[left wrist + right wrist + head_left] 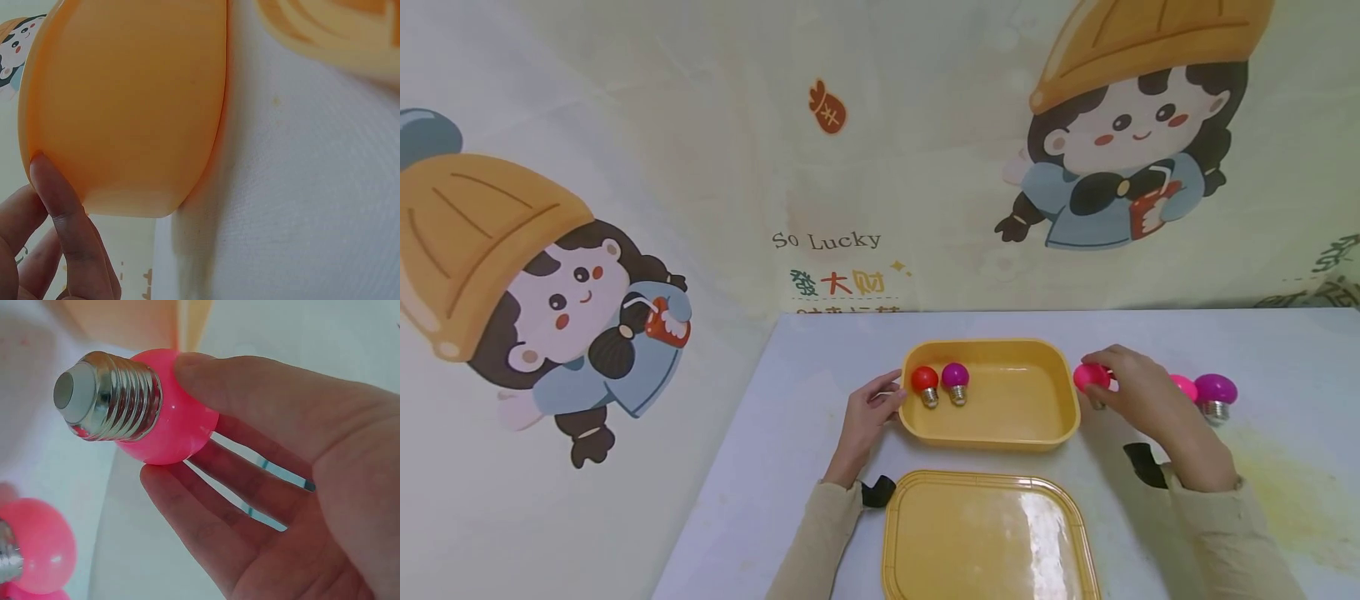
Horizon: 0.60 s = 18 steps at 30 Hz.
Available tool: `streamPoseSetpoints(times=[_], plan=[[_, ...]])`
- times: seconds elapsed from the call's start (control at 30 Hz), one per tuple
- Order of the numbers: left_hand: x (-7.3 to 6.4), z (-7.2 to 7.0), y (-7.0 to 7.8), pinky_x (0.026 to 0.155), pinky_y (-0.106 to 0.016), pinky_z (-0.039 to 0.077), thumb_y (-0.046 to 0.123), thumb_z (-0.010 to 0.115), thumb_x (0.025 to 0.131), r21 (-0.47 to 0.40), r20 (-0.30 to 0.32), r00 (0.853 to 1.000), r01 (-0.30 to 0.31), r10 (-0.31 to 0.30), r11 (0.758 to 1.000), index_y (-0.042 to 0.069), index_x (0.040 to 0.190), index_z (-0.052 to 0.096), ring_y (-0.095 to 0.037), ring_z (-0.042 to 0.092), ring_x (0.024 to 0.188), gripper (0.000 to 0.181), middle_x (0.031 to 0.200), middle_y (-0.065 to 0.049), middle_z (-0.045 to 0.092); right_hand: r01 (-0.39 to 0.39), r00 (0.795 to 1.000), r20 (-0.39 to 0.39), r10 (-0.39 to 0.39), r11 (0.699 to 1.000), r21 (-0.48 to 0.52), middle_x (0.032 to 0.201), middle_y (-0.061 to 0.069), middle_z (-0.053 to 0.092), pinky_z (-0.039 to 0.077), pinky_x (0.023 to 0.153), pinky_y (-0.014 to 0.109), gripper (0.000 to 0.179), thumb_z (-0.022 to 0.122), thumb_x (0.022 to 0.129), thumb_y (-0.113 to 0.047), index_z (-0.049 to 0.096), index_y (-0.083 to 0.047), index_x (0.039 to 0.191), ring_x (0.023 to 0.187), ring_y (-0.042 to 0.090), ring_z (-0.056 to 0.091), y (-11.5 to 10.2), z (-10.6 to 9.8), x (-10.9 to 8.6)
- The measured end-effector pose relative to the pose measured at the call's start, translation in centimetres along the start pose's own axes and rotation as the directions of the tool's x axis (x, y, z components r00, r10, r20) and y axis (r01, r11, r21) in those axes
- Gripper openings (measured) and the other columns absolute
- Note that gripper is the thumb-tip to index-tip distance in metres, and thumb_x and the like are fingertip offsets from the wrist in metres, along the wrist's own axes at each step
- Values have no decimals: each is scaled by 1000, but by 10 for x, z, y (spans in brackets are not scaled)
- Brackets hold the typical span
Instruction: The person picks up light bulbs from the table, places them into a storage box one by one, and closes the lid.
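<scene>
My right hand (1138, 396) pinches a pink light bulb (1090, 377) by its round globe, just off the right end of the yellow container (1015, 436). In the right wrist view, the silver screw base of this bulb (169, 419) points away from the palm. My left hand (871, 417) rests against the container's left end, its thumb (59, 187) touching the outer wall near the rim. Inside the container, towards its left, lie a red bulb (925, 381) and a purple bulb (956, 376), side by side.
Right of my right hand, another pink bulb (1184, 386) and a purple bulb (1216, 390) stand on the white table (1285, 342); the hand partly covers the pink one. A flat yellow tray or lid (970, 533) lies in front of the container. A printed cloth backdrop (925, 167) hangs behind.
</scene>
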State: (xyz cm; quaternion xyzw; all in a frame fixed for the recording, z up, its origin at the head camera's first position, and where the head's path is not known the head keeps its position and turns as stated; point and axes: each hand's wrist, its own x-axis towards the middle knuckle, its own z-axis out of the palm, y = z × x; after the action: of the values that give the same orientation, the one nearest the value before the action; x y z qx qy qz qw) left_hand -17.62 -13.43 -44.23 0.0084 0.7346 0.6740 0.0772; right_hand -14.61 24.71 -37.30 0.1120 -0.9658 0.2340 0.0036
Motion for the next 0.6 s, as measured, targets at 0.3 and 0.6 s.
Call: streamPoseSetpoints(times=[0.3,0.6], plan=[[-1,2,-5,68,-20,55,11,68,94,2,-15,999,-36,36,999,4,133,62,-16,62,80,40,107,-11,63,-12,1000,-19,12,1000,19,110,28,62,55,81,58,50,84,79,-12,63,9,119,98,44,59,-11,-6,1],[0,1,-5,67,-19,55,12,68,95,0,-18,999,-40,40,999,5,133,62,-12,61,77,39,106,-9,63,-32,999,-16,32,999,33,118,29,60,54,84,58,51,82,81,-13,62,7,124,105,46,58,-24,-9,5]])
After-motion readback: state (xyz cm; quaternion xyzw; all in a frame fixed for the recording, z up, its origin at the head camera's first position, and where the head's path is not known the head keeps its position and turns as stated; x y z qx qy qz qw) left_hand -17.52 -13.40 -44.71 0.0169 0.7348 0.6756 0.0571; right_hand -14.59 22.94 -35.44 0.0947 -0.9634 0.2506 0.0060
